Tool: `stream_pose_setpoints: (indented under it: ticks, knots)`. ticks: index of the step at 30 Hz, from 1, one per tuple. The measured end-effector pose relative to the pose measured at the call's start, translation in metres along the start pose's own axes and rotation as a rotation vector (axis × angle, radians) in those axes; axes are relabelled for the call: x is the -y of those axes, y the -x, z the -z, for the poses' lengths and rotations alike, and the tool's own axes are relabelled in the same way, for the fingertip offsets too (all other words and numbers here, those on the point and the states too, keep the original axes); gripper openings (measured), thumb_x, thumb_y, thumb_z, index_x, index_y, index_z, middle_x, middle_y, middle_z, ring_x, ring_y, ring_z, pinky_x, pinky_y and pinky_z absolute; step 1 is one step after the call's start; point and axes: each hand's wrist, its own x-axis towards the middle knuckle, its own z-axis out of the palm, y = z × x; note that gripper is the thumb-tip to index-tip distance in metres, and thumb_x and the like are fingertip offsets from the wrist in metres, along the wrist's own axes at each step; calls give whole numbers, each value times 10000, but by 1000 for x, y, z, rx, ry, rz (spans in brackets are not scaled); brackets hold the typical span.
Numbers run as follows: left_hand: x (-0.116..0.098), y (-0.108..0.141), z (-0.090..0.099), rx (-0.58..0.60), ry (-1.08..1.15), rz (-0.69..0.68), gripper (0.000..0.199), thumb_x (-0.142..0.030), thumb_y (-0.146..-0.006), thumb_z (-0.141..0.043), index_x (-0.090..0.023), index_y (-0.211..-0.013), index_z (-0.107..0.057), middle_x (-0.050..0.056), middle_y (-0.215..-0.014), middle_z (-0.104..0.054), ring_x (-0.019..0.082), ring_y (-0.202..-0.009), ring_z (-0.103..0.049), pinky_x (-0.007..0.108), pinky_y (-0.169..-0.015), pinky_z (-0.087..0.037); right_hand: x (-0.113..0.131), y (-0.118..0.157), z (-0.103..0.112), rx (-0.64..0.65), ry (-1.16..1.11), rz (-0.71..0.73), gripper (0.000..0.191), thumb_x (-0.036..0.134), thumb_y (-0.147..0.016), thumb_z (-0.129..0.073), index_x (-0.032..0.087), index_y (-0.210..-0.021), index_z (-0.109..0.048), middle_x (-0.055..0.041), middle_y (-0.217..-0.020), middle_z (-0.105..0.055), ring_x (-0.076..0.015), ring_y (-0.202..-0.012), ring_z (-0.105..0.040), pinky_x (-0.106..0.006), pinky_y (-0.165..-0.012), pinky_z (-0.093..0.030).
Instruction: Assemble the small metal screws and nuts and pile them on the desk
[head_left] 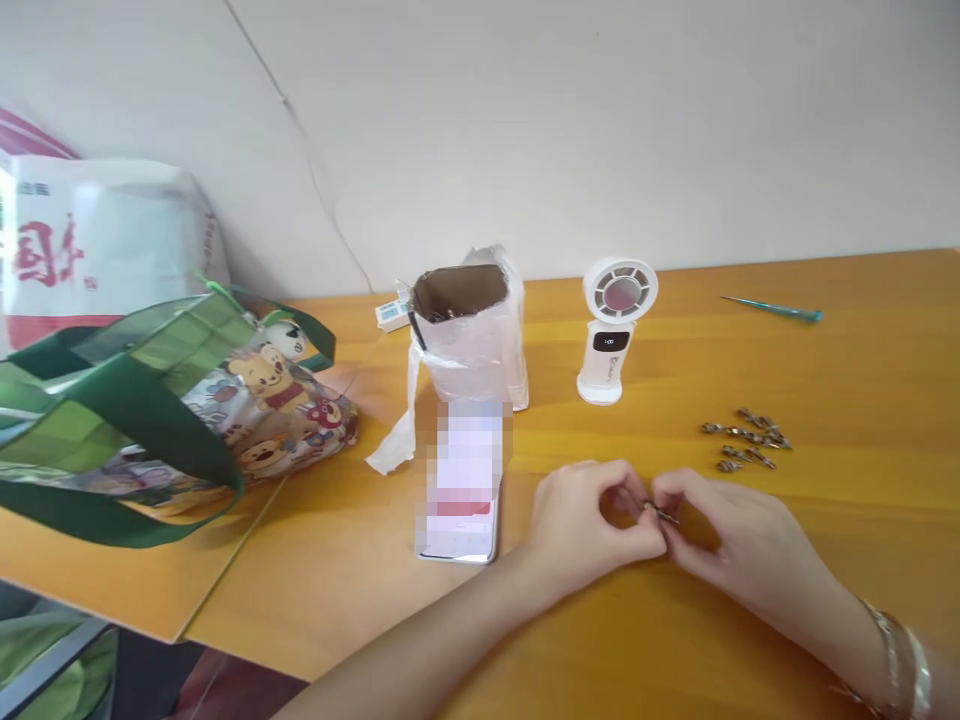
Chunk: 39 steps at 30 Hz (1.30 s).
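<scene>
A small, dark metal bolt-like piece [660,512] is pinched between the fingertips of both hands, just above the table. My left hand [585,520] grips its left end with thumb and forefinger. From the other side, my right hand [739,525] closes thumb and forefinger on it, partly hiding it. Beyond my right hand lies a loose group of several similar metal pieces [754,432], each with a thicker end and a thin shank. Their exact kind is too small to make out.
Left of my left hand a lit phone [459,535] lies flat. Behind it stands an open box in white plastic [480,350], then a white handheld fan [604,365] upright. A teal screwdriver [784,308] lies far right. A green cartoon bag [172,400] fills the left side.
</scene>
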Motion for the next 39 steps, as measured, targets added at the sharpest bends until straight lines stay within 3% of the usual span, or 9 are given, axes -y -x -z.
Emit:
stream_pose_setpoints:
  ticks: [9,21,30,39]
  knots:
    - [-1,-1,0,22,22,44,53,-224,-639,-577,-197,-612,-540,-36,-641,-622,127,-620,-559,214,-576,-414,1,2,-4,17,-9,18,59,201,-804,-431,239,-787,-473,40,-632,-605,-116,-513,-573,-219,-481,-390]
    - [4,-3,-1,-3,56,95,66,-260,-676,-566,-200,-655,-584,-12,-679,-662,138,-621,-570,244,-587,-440,0,1,0,158,-288,-188,49,236,-848,-455,257,-891,-449,30,-662,-646,-147,-580,-633,-243,-520,-468]
    - [1,-2,1,-17,37,62,68,-222,-692,-534,-192,-632,-548,-15,-667,-643,134,-633,-564,233,-581,-428,2,2,-1,-4,50,-57,54,262,-824,-462,239,-855,-500,21,-698,-645,-137,-565,-618,-226,-479,-408]
    - [2,-2,0,-2,57,40,67,-222,-709,-526,-189,-652,-541,-21,-667,-630,120,-631,-558,214,-574,-401,2,0,2,-27,39,-28,60,209,-797,-482,229,-842,-517,40,-668,-630,-106,-542,-589,-211,-498,-382]
